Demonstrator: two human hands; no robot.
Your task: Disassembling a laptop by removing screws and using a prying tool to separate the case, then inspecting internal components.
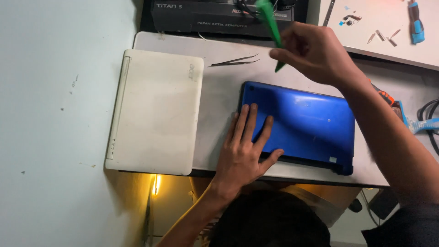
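My left hand (pixel 244 148) lies flat with fingers spread on the near left corner of a closed blue laptop (pixel 311 123) resting on the grey table (pixel 219 91). Above the laptop's far edge, my right hand (pixel 315 52) is raised and pinches a green plastic pry tool (pixel 270 25), whose tip points down toward the table just beyond the laptop.
A closed white laptop (pixel 155 112) lies at the left of the table. Metal tweezers (pixel 235 61) rest between the two laptops' far ends. A black keyboard box (pixel 206 18) stands at the back. A blue-handled screwdriver (pixel 416 23) and small bits lie on a white surface at the upper right.
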